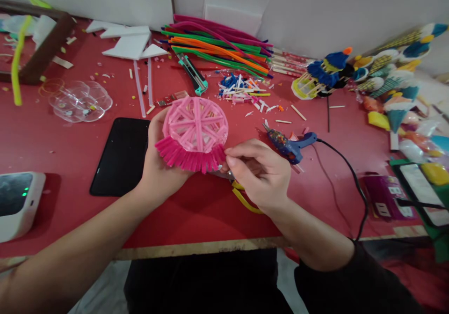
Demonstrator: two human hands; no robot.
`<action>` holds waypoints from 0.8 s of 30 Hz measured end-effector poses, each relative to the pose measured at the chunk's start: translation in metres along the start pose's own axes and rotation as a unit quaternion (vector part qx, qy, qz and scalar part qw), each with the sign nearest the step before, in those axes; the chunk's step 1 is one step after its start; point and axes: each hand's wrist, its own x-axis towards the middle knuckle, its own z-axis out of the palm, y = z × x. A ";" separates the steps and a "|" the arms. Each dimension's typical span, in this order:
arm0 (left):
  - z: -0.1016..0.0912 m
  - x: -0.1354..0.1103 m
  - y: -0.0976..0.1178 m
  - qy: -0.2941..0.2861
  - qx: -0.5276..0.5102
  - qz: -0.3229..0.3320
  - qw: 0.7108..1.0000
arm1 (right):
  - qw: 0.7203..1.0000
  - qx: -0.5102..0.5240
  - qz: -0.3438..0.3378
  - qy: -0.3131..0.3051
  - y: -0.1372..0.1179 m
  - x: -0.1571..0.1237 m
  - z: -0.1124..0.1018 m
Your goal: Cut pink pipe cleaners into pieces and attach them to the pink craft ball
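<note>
While left hand point(163, 176) holds pink wheel point(197, 122) above red tabletop point(210, 220), right hand point(261, 173) has thumb and forefinger pinched together at right end of wheel's magenta fringe point(191, 157). Blue glue gun point(286, 145): near right hand. Black phone point(119, 155): near left.

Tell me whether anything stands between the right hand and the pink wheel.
Nothing visible does: the right hand is right at the end of the fringe on the pink wheel, which the left hand holds. The blue glue gun lies off to the right.

Left hand point(160, 173) cupped; right hand point(263, 171) pinching nearby, forearms point(98, 225) slanting inward
</note>
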 end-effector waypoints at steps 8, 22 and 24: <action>-0.001 0.000 -0.002 -0.006 -0.011 -0.011 1.000 | 0.997 -0.053 -0.049 -0.005 0.001 0.001 -0.003; 0.000 -0.003 -0.001 -0.012 0.020 -0.020 1.000 | 0.993 -0.086 -0.075 -0.007 -0.002 0.000 -0.005; 0.000 -0.005 -0.002 -0.012 0.026 -0.022 0.999 | 0.994 -0.082 -0.071 -0.011 -0.003 0.000 -0.005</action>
